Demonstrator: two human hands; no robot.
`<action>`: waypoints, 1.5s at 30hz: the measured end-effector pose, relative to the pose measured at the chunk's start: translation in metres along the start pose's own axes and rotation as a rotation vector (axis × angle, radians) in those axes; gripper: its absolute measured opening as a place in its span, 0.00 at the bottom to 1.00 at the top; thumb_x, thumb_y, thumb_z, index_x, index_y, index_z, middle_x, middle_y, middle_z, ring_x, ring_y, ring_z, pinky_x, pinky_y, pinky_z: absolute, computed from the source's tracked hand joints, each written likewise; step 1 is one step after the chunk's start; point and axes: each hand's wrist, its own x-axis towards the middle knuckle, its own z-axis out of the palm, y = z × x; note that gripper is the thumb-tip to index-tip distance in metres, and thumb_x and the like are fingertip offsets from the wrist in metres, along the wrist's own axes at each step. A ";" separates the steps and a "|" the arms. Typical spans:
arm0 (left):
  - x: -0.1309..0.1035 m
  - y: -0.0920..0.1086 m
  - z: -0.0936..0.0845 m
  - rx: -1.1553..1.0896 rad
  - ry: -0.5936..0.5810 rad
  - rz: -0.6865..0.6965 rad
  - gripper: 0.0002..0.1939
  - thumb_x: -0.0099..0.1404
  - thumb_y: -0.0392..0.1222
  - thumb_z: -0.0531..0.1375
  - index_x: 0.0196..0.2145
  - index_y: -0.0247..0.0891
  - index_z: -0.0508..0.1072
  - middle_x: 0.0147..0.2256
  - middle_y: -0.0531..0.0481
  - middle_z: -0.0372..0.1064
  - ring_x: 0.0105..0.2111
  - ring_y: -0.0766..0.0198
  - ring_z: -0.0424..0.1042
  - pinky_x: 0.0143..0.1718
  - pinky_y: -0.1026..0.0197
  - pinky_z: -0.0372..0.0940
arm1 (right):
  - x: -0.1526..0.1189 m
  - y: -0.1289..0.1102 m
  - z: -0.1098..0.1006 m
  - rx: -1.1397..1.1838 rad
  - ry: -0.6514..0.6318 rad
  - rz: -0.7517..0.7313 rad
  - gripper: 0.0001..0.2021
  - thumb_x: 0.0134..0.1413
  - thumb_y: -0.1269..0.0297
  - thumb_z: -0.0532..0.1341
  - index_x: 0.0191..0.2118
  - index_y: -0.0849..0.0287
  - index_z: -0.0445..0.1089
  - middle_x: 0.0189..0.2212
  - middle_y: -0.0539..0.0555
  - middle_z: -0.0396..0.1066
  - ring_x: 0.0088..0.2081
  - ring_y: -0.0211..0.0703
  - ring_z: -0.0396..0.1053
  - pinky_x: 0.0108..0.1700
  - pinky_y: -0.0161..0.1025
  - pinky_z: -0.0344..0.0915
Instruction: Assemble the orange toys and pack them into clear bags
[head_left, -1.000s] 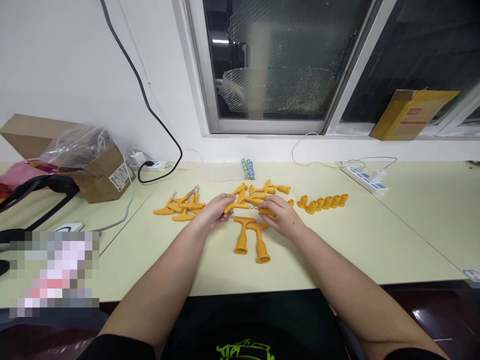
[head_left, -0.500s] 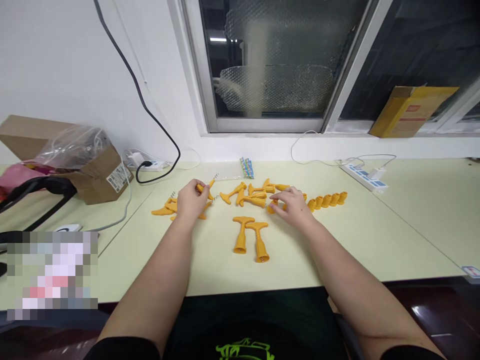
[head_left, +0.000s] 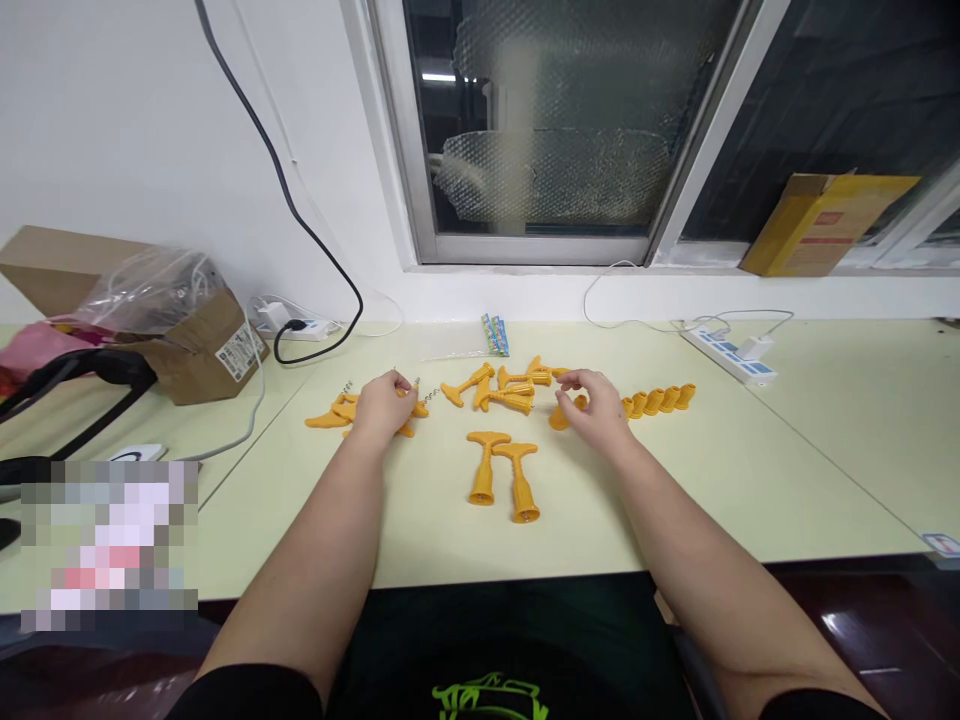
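My left hand (head_left: 386, 402) is closed over a pile of yellow corkscrew handles (head_left: 324, 421), with a metal spiral poking up at its fingertips. My right hand (head_left: 592, 405) has thumb and fingers apart beside a yellow sleeve (head_left: 559, 418); whether it touches the sleeve I cannot tell. A row of yellow sleeves (head_left: 654, 402) stands to its right. Between my hands lie several yellow corkscrews (head_left: 510, 398). Nearer to me, two assembled corkscrews (head_left: 482, 470) lie side by side, their T-handles pointing away.
Small colourful packets (head_left: 495, 335) lie by the wall. At the left are an open cardboard box (head_left: 199, 350), a black cable (head_left: 289, 200) and black straps. A white power strip (head_left: 726, 355) sits at the right, below a yellow box (head_left: 829, 225) on the sill.
My left hand has lowered and turned the corkscrew handle it holds, so the spiral points upward. My right hand has shifted slightly right, away from the middle corkscrews.
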 end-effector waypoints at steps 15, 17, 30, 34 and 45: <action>0.003 0.000 0.007 0.107 -0.047 0.036 0.11 0.55 0.43 0.64 0.37 0.43 0.74 0.39 0.45 0.77 0.43 0.49 0.74 0.40 0.54 0.66 | -0.008 -0.031 0.003 1.050 -0.175 0.069 0.12 0.51 0.62 0.61 0.33 0.51 0.53 0.25 0.46 0.59 0.28 0.43 0.62 0.39 0.46 0.67; 0.002 0.001 0.007 0.130 -0.043 0.056 0.11 0.56 0.44 0.64 0.38 0.43 0.74 0.41 0.43 0.76 0.44 0.48 0.73 0.43 0.52 0.66 | -0.008 -0.030 0.004 1.037 -0.189 0.063 0.14 0.51 0.62 0.62 0.32 0.51 0.52 0.25 0.46 0.59 0.29 0.43 0.62 0.39 0.47 0.67; -0.009 0.012 0.009 0.142 0.053 0.234 0.11 0.62 0.45 0.60 0.42 0.43 0.76 0.45 0.42 0.72 0.52 0.44 0.65 0.54 0.46 0.63 | -0.010 -0.028 0.008 1.072 -0.266 0.108 0.20 0.48 0.58 0.66 0.31 0.51 0.50 0.24 0.46 0.60 0.30 0.43 0.63 0.41 0.49 0.67; -0.015 0.019 0.016 0.078 0.060 0.460 0.12 0.65 0.43 0.58 0.44 0.43 0.77 0.47 0.44 0.72 0.52 0.49 0.66 0.57 0.49 0.61 | -0.010 -0.030 0.007 1.085 -0.290 0.125 0.20 0.48 0.58 0.67 0.32 0.51 0.51 0.24 0.45 0.60 0.30 0.44 0.63 0.40 0.49 0.66; -0.023 0.026 0.040 0.102 -0.122 0.618 0.18 0.64 0.39 0.57 0.50 0.42 0.78 0.60 0.43 0.67 0.63 0.47 0.61 0.65 0.45 0.56 | -0.009 -0.025 0.009 1.108 -0.343 0.134 0.19 0.49 0.58 0.67 0.30 0.52 0.52 0.21 0.43 0.52 0.23 0.38 0.53 0.30 0.42 0.59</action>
